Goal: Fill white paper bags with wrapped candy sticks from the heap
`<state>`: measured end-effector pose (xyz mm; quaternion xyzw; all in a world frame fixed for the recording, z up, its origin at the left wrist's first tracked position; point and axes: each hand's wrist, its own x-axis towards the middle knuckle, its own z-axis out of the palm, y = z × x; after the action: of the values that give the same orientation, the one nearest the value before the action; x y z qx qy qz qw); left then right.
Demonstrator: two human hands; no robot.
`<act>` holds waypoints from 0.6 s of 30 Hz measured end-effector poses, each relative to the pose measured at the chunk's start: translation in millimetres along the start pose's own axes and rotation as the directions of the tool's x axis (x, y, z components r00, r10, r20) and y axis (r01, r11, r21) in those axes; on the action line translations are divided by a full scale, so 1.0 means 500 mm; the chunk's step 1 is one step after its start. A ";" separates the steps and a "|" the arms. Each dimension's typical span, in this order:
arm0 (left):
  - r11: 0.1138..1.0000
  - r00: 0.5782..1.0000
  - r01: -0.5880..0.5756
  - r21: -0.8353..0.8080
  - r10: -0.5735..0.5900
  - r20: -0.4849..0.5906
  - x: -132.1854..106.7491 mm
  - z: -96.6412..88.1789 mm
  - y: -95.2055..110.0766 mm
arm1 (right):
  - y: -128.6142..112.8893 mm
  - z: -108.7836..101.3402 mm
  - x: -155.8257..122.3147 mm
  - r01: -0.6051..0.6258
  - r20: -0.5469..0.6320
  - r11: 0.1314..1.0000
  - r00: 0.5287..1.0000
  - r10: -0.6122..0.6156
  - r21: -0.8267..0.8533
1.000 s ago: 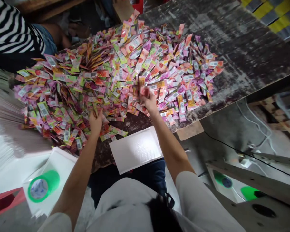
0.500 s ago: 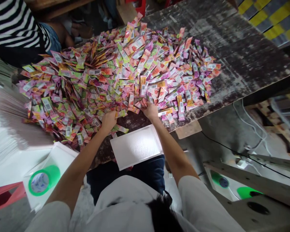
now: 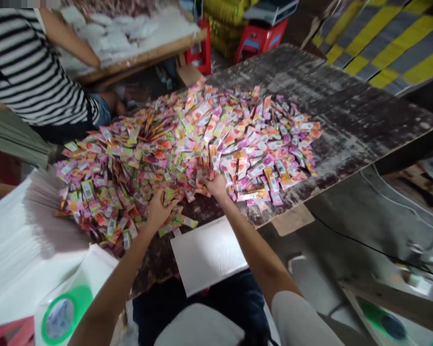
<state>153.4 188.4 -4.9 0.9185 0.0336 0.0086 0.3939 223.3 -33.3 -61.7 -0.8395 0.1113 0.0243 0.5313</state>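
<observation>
A wide heap of small coloured sachets point(image 3: 187, 144), pink, green and orange, covers a worn dark table point(image 3: 353, 115). My left hand point(image 3: 158, 210) rests at the near edge of the heap with fingers curled round a few sachets. My right hand point(image 3: 214, 184) is a little further right, its fingers closed on several sachets that stand up from its grip. A white padded envelope point(image 3: 207, 252) lies at the table's near edge, just below both hands.
A person in a striped top point(image 3: 29, 72) sits at the far left. A fanned stack of white envelopes point(image 3: 18, 240) and a green tape roll point(image 3: 63, 315) lie at my left. Red stools point(image 3: 260, 38) stand behind the table; cables trail on the floor at right.
The view has tilted up, showing more of the room behind. My right hand stays in the heap holding sachets; my left hand has shifted slightly right along the heap's near edge.
</observation>
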 end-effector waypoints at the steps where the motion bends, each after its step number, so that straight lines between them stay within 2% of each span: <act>1: 0.997 1.000 -0.017 0.075 0.017 0.000 0.012 0.010 0.002 | -0.020 0.018 0.013 -0.010 0.004 0.999 1.000 0.011 -0.052; 3: 0.960 0.997 -0.054 0.275 0.039 0.060 0.051 0.029 0.013 | -0.059 0.053 0.039 -0.031 0.052 0.985 0.998 0.040 -0.173; 6: 0.804 0.986 -0.041 0.594 -0.063 0.154 0.125 0.053 0.040 | -0.100 0.092 0.071 -0.086 0.135 0.955 0.983 0.128 -0.285; 9: 0.706 0.983 -0.055 0.706 -0.087 0.163 0.168 0.063 0.058 | -0.113 0.107 0.080 -0.085 0.153 0.951 0.979 0.135 -0.298; 12: 0.708 0.982 -0.098 0.700 -0.046 0.184 0.160 0.062 0.055 | -0.099 0.101 0.065 -0.059 0.184 0.951 0.976 0.119 -0.303; 15: 0.738 0.963 -0.156 0.657 -0.033 0.266 0.118 0.067 0.041 | -0.061 0.078 0.033 -0.030 0.229 0.955 0.968 0.101 -0.297; 18: 0.774 0.922 -0.255 0.579 0.014 0.387 0.066 0.096 0.033 | -0.008 0.036 -0.004 -0.027 0.264 0.956 0.958 0.108 -0.293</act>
<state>189.2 144.4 -26.3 0.9817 -0.1052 -0.1431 0.0683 223.5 -15.3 -65.8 -0.8916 0.0599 0.1758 0.4131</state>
